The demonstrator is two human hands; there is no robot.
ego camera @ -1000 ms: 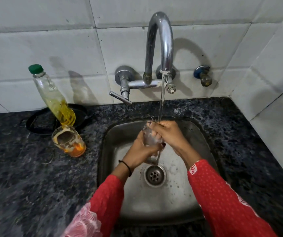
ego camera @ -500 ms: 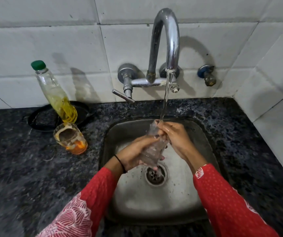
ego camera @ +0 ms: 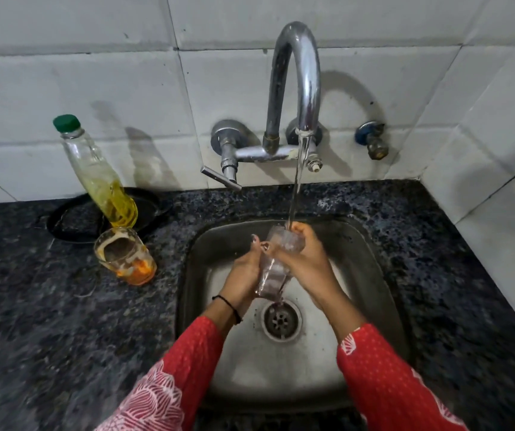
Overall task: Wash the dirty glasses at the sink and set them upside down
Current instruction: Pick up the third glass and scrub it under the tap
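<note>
Holding a clear glass (ego camera: 276, 265) tilted above the sink (ego camera: 206, 259), mouth uppermost and base pointing down toward the drain (ego camera: 281, 320). Gripping its lower half with the left hand (ego camera: 245, 270), fingers curled round the side. Wrapping the right hand (ego camera: 309, 259) round its upper part, fingers bent over the rim. Catching the thin stream of water (ego camera: 296, 188) that is falling from the curved tap (ego camera: 296, 73) right at the mouth of the glass and the right fingertips. Leaving a second glass (ego camera: 125, 256), smeared with orange dregs, upright on the dark speckled tabletop (ego camera: 63, 321) just left of the sink. Leaving behind it a green-capped bottle (ego camera: 100, 175) half full of yellow liquid, by a black round dish (ego camera: 72, 219); not telling whether bottle and dirty glass are touching. Wearing red patterned sleeves (ego camera: 389, 384) and a black band on the left wrist.
</note>
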